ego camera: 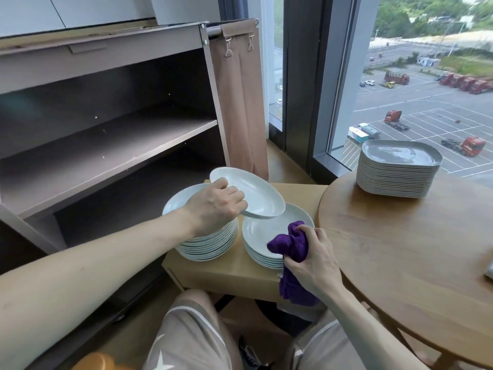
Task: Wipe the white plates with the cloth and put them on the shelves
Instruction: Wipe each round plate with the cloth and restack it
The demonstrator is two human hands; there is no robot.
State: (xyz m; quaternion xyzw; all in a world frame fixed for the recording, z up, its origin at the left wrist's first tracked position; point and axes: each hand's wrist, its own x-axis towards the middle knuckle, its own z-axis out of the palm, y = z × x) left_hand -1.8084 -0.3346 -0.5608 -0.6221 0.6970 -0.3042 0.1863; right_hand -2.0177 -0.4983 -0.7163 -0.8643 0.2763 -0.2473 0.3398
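Note:
My left hand (217,206) grips the rim of one white plate (256,194), held tilted in the air above two stacks. The taller left stack of white plates (210,243) sits partly under my left wrist. The shorter right stack of white plates (262,236) stands beside it. My right hand (312,260) is closed on a purple cloth (289,245), which rests on the near edge of the right stack and hangs down below my palm. The dark shelf unit (112,145) stands open at the left, its shelves bare.
Both stacks stand on a low light-wood box (240,273) in front of my knees. A round wooden table (416,255) at the right carries a stack of grey squarish plates (397,169). A brown curtain (240,97) hangs beside the shelf unit. Windows lie beyond.

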